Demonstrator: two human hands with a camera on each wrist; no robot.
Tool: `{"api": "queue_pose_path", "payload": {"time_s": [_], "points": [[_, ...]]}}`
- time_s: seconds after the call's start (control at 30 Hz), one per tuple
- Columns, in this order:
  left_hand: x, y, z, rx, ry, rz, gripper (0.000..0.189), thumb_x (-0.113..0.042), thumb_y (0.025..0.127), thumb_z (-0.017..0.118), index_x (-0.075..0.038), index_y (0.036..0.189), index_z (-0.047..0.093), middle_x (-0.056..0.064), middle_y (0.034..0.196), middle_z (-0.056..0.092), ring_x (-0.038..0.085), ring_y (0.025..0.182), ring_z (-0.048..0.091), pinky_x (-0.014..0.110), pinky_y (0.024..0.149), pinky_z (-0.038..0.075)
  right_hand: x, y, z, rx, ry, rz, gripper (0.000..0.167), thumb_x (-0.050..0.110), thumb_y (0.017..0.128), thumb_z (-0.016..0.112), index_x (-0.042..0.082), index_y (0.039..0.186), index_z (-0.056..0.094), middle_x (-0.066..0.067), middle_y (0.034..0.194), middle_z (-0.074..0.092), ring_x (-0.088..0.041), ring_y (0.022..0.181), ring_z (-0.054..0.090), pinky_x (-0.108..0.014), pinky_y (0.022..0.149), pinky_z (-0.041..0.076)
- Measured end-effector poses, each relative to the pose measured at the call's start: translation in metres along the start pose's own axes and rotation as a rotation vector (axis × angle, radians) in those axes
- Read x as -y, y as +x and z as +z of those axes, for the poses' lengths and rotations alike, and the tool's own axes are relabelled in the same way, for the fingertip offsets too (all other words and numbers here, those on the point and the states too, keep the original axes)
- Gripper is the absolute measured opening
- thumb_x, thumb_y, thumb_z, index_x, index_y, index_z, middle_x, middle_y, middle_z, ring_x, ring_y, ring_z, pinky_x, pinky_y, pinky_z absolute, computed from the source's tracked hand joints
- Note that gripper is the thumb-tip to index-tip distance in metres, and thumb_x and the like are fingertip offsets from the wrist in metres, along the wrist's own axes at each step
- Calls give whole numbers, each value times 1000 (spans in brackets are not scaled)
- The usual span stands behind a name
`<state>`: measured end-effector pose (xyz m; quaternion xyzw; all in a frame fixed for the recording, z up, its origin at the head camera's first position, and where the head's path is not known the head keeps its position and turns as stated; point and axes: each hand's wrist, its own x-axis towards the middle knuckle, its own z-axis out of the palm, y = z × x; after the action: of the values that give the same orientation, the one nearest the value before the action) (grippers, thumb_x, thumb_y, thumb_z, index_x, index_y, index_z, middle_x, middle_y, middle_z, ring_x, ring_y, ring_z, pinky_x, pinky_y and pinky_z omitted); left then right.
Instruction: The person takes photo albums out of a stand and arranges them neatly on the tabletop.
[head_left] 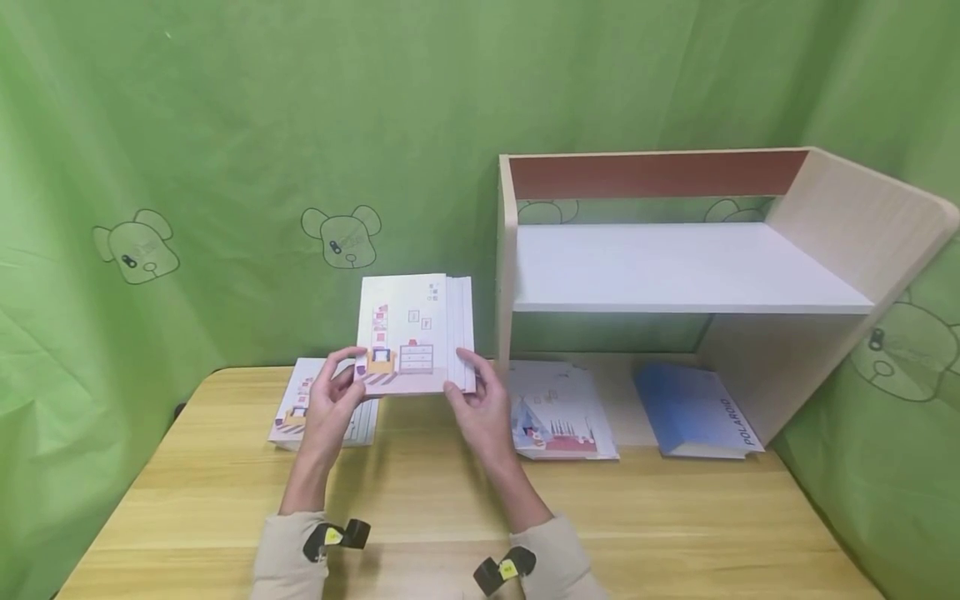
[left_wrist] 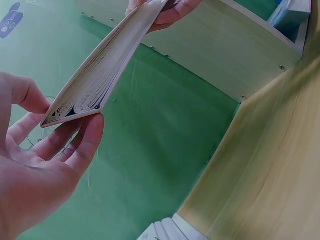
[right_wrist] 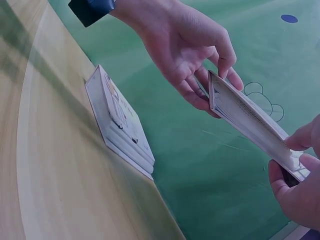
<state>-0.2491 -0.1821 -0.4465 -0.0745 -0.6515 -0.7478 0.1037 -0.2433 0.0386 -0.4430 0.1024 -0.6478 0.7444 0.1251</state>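
Note:
Raised above the table, a book (head_left: 408, 329) with a room scene of a yellow armchair and drawers on its cover is held between both hands. My left hand (head_left: 333, 404) pinches its lower left corner, thumb in front and fingers behind. At the lower right corner, my right hand (head_left: 480, 408) grips it the same way. The left wrist view shows the page edges of the book (left_wrist: 107, 65) between its covers. Beneath and behind my left hand, books with a similar cover (head_left: 292, 408) lie on the table; how many cannot be told.
A wooden desk shelf (head_left: 675, 267) stands at the right, with a white upper board. On its lower level lie a white illustrated book (head_left: 562, 408) and a blue book marked POLAROID (head_left: 693, 408). A green curtain (head_left: 247, 125) hangs behind the wooden table (head_left: 420, 500).

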Motion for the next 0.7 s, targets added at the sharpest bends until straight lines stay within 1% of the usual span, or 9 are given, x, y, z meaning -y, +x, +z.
{"api": "queue_pose_path", "payload": {"time_s": [0.2, 0.47, 0.7], "points": [[4, 1, -1, -3, -4, -36, 55, 13, 91, 47, -3, 144, 47, 28, 140, 56, 22, 108, 68, 33, 94, 59, -3, -1, 0, 0, -12, 9, 54, -13, 91, 63, 0, 143, 53, -25, 148, 48, -38, 133, 54, -30, 102, 53], [11, 2, -1, -4, -17, -50, 56, 14, 89, 46, -3, 143, 47, 28, 138, 57, 22, 105, 68, 32, 92, 60, -9, -1, 0, -13, -35, 18, 54, -13, 91, 63, 0, 142, 54, -24, 149, 48, -38, 132, 54, -32, 102, 53], [15, 3, -3, -6, -22, -60, 56, 14, 90, 47, -2, 143, 47, 29, 139, 56, 21, 105, 69, 32, 93, 59, -13, 0, 1, -16, -62, 23, 53, -11, 92, 63, 2, 142, 54, -23, 149, 48, -37, 132, 54, -33, 102, 54]]}}
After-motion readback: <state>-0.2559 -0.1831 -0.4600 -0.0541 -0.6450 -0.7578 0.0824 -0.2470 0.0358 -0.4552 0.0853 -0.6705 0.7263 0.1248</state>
